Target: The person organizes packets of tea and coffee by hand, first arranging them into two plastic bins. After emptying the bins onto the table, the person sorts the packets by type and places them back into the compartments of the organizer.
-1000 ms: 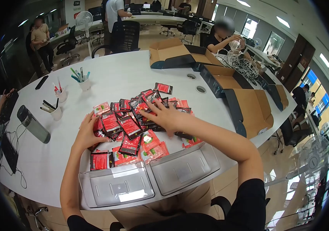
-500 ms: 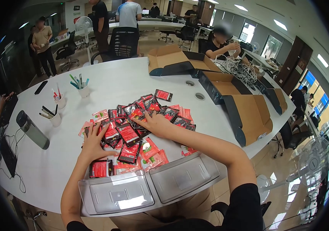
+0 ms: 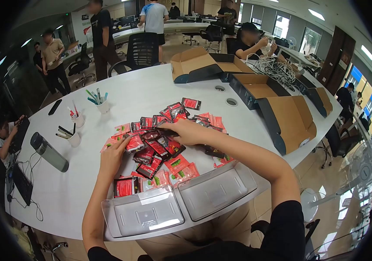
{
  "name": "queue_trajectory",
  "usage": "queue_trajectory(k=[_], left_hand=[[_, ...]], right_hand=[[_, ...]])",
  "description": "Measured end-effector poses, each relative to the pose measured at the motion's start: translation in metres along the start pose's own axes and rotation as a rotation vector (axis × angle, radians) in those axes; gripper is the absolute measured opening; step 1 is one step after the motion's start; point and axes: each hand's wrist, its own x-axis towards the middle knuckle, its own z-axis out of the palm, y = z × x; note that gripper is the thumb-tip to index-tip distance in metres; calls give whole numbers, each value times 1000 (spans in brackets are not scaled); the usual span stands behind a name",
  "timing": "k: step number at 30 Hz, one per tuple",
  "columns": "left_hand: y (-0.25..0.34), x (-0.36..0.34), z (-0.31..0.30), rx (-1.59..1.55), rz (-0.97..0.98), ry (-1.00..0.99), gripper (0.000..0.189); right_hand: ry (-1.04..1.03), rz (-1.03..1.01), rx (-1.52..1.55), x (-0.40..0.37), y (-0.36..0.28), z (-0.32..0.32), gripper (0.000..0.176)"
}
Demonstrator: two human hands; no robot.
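A loose pile of red-and-black packets lies on the white table, with lighter red packets mixed in at its near side. At the pile's left edge, my left hand has its fingers closed on a red packet. My right hand reaches over the middle of the pile, fingers bent round a dark packet partly hidden beneath them. Two clear plastic trays stand side by side at the near edge, the left tray and the right tray; no packets show inside them.
Pens stand in three white cups on the left, near a bottle and a phone. Open cardboard boxes and a heap of white cables occupy the right. Several people are around the room; one sits beyond the cables.
Both hands have shifted among the packets; the left hand's spread fingers have closed on one. Some packets in the middle have moved. The whole view has shifted slightly.
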Motion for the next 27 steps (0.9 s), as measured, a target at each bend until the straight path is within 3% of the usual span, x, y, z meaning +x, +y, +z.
queue_trajectory(k=[1,2,5,6,7,9,10,15,17,20,21,24,27], left_hand=[[3,3,-13,-59,-63,6,56],[4,6,-23,-119,-128,13,54],[-8,12,-37,-374,-339,142,50],[-8,16,-41,-490,-302,291,36],[-13,16,-38,-609,-411,315,31],[-29,13,-30,-845,-634,362,27],[-20,16,-37,-850,-573,433,31],[-74,-8,27,-825,-635,321,23],[-52,-8,15,-820,-772,221,26],[-60,-15,27,-603,-721,126,29],[-55,-13,14,-465,-739,59,32],[-46,-13,5,-133,-620,136,40],[-38,-8,-6,-18,-621,173,51]], right_hand=[[24,-2,68,-4,-11,-13,51],[-119,215,185,-11,-21,-31,49],[71,100,309,-27,9,-43,50],[101,169,373,-34,9,-52,50],[129,238,438,-41,10,-62,49],[219,139,92,-51,28,-73,48],[251,134,6,-57,35,-76,47],[277,349,-246,-81,58,-76,41],[287,366,-262,-90,82,-62,42],[52,478,-253,-94,93,-41,48],[50,459,-227,-94,92,-32,50],[20,403,-161,-87,87,-10,64],[-60,354,-86,-70,71,-4,81]])
